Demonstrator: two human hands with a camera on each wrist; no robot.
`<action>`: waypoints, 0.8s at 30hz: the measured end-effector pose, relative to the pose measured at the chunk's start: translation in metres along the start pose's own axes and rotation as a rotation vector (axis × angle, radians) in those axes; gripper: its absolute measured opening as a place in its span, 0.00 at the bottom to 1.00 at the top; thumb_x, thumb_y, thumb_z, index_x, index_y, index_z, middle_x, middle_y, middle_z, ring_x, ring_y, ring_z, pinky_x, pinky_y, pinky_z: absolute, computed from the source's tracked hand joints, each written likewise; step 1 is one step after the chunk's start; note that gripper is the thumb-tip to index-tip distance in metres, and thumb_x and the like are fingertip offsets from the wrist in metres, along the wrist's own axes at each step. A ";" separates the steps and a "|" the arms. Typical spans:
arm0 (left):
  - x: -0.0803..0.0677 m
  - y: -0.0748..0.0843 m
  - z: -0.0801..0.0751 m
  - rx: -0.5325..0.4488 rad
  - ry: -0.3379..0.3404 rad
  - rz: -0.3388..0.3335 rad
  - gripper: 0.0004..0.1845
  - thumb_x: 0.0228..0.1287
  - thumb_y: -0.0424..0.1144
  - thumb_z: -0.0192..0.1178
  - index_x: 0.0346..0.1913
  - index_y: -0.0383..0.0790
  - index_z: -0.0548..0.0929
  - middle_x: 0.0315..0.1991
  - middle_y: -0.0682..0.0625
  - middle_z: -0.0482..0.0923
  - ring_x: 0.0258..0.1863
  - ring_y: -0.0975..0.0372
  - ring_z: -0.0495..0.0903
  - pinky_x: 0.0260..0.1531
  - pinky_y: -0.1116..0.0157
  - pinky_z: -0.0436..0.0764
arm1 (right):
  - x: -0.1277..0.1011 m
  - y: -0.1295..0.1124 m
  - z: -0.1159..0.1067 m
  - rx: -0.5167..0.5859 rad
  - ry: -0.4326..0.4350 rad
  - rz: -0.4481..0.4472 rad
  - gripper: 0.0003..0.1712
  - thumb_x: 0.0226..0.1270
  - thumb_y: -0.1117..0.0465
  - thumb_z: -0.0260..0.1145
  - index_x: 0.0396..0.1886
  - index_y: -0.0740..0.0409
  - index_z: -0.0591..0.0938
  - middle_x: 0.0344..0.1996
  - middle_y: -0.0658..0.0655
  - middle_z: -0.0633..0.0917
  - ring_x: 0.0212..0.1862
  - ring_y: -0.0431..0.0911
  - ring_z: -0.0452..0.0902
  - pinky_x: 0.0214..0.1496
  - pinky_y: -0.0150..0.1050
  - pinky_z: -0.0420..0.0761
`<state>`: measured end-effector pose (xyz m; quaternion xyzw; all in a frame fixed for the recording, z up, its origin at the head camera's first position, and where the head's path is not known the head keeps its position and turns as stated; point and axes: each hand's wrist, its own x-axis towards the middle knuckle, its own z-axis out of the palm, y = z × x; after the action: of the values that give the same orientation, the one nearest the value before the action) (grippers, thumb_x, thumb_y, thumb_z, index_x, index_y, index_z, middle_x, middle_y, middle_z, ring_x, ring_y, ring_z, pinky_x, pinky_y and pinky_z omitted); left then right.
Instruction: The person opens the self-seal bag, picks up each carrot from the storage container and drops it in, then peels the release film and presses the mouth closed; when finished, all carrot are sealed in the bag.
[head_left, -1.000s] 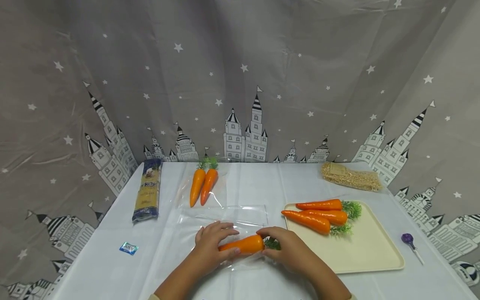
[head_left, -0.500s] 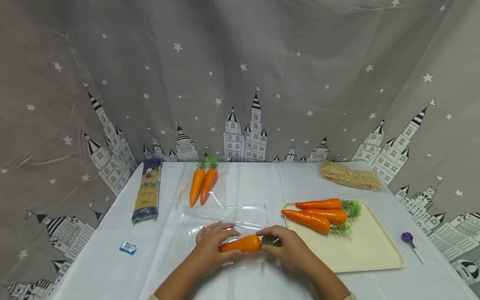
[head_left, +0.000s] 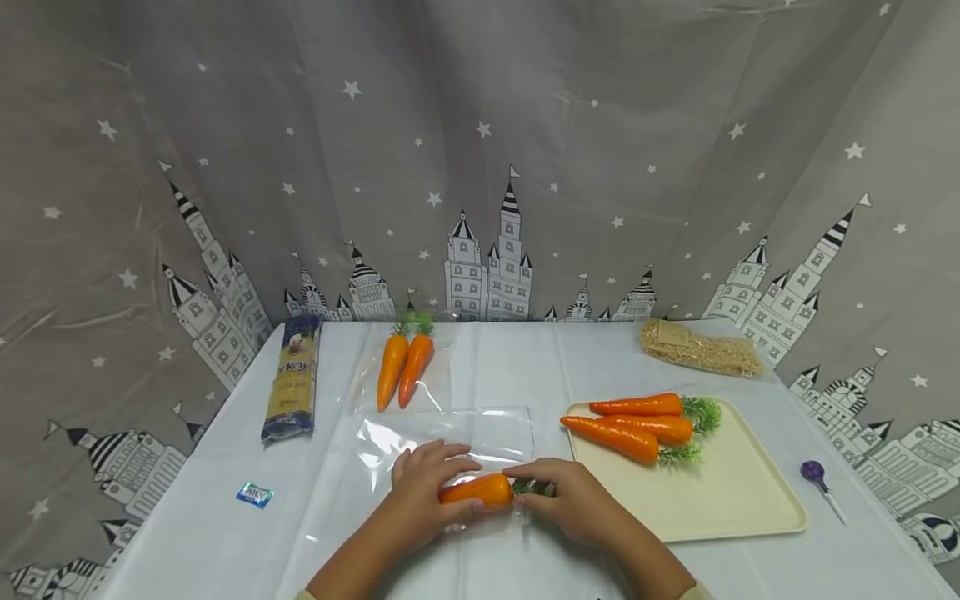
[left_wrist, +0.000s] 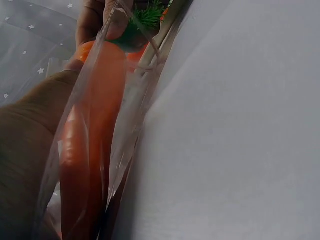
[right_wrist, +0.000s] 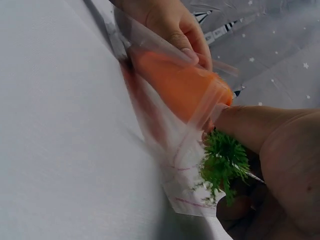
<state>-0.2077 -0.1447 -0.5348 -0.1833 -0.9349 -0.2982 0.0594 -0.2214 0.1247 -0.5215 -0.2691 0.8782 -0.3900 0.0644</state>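
Note:
An orange carrot (head_left: 486, 491) with a green leafy top lies mostly inside a clear plastic bag (head_left: 480, 427) at the front middle of the table. My left hand (head_left: 427, 487) holds the bag's mouth around the carrot, thumb on the near side and fingers on the far side. At the carrot's thick end, my right hand (head_left: 570, 498) pinches it by the leafy top (right_wrist: 225, 157), which sticks out past the bag's edge. Through the film, the carrot's body (left_wrist: 95, 125) shows in the left wrist view.
Right of the hands, a cream tray (head_left: 738, 508) bears three carrots (head_left: 622, 437). Two bagged carrots (head_left: 405, 371) lie behind. A pasta pack (head_left: 291, 379) and small blue wrapper (head_left: 255, 495) are left; a grain bag (head_left: 701, 348) and purple lollipop (head_left: 813, 473) are right.
The carrot has slid a little to the left, deeper into the bag, with my right hand following it. My left hand has stayed nearly in place.

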 end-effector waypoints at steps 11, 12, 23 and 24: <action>-0.001 0.002 0.000 0.018 0.040 0.049 0.23 0.57 0.58 0.76 0.54 0.57 0.88 0.63 0.52 0.82 0.72 0.43 0.69 0.69 0.28 0.52 | 0.001 -0.001 0.010 0.017 -0.053 0.011 0.21 0.71 0.51 0.73 0.62 0.35 0.86 0.56 0.39 0.88 0.58 0.37 0.83 0.62 0.47 0.84; -0.001 0.003 -0.001 0.022 0.044 0.054 0.23 0.57 0.59 0.76 0.54 0.57 0.88 0.63 0.52 0.82 0.72 0.42 0.69 0.68 0.27 0.53 | 0.001 -0.002 0.010 0.014 -0.056 0.001 0.21 0.71 0.51 0.73 0.62 0.35 0.86 0.56 0.39 0.88 0.59 0.37 0.83 0.63 0.47 0.83; -0.001 0.004 -0.002 0.048 0.038 0.025 0.22 0.56 0.60 0.76 0.52 0.59 0.89 0.62 0.53 0.83 0.71 0.44 0.70 0.69 0.27 0.54 | 0.000 -0.004 0.011 -0.055 -0.090 0.002 0.26 0.72 0.45 0.70 0.68 0.39 0.82 0.58 0.41 0.86 0.61 0.40 0.80 0.69 0.53 0.79; -0.001 0.004 -0.001 0.049 0.038 0.022 0.22 0.56 0.60 0.76 0.52 0.58 0.89 0.62 0.53 0.83 0.71 0.44 0.70 0.68 0.27 0.54 | 0.000 -0.004 0.011 -0.065 -0.087 0.005 0.27 0.72 0.44 0.70 0.69 0.41 0.82 0.57 0.41 0.86 0.60 0.39 0.80 0.69 0.53 0.79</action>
<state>-0.2055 -0.1428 -0.5317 -0.1862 -0.9386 -0.2777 0.0851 -0.2159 0.1155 -0.5264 -0.2856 0.8874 -0.3492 0.0945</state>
